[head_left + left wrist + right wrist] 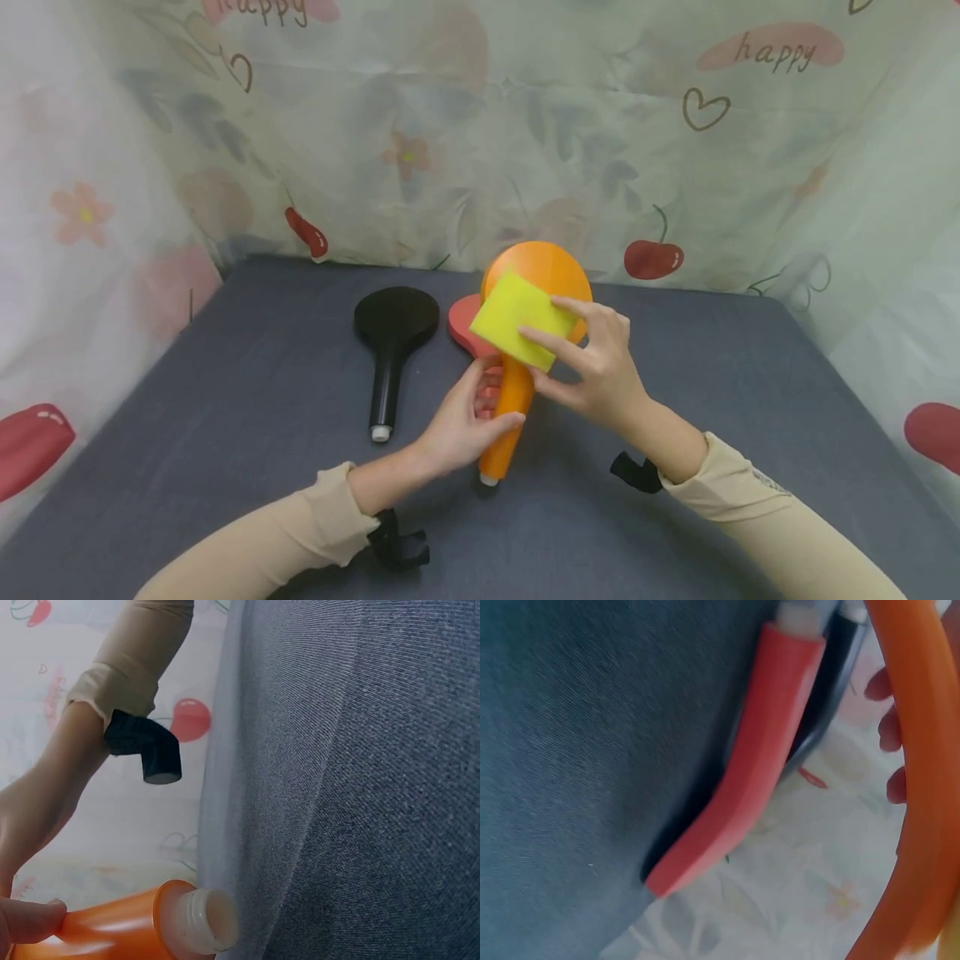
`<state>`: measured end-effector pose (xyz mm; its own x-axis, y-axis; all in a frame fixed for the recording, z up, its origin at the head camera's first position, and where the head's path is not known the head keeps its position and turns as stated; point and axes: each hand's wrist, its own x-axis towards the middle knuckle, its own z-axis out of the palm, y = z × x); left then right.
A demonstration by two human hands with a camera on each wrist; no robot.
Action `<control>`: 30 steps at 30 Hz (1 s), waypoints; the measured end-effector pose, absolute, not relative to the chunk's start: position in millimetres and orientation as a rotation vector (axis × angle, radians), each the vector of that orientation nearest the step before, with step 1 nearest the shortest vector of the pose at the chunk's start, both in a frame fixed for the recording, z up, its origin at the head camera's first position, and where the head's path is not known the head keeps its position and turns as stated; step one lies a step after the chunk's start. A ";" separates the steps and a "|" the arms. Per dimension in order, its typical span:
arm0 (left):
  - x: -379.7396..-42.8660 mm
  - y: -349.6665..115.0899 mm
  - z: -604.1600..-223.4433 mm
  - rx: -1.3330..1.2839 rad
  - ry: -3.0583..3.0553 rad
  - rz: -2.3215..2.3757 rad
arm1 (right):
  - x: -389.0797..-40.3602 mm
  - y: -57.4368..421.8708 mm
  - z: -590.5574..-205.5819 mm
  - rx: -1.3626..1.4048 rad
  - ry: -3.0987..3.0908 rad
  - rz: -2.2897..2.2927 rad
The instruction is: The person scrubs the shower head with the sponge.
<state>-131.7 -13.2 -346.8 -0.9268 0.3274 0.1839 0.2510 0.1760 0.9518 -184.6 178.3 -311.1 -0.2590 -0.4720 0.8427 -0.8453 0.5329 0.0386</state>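
Observation:
My left hand (pixel 468 421) grips the handle of an orange shower head (pixel 517 400), held up off the table with its round head away from me. The white threaded end (pixel 210 919) of that handle shows in the left wrist view. In my right hand (pixel 603 358) a folded yellow cloth (pixel 517 317) is pinched between thumb and fingers, lying over the lower part of the orange head. Behind the orange one, a red shower head (pixel 750 750) rests on the table, mostly hidden in the head view. To its left lies a black shower head (pixel 393 333).
A dark grey cloth covers the table (pixel 225 417). Patterned fabric (pixel 487 125) with cherries and flowers hangs at the back and both sides. Black wrist-camera mounts (pixel 401 542) hang beneath both sleeves.

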 end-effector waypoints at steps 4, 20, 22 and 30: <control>-131.3 -13.2 -346.8 0.543 2.355 1.892 | -185.3 183.2 -311.1 1.065 -1.942 0.544; -133.6 -16.3 -350.6 0.535 2.282 1.930 | -177.7 184.5 -322.6 1.169 -1.924 0.473; -133.7 -16.6 -350.3 0.511 2.287 1.928 | -181.1 189.1 -322.8 1.139 -1.946 0.494; -133.4 -17.2 -346.9 0.416 2.258 1.957 | -198.6 209.7 -324.2 0.786 -2.094 0.755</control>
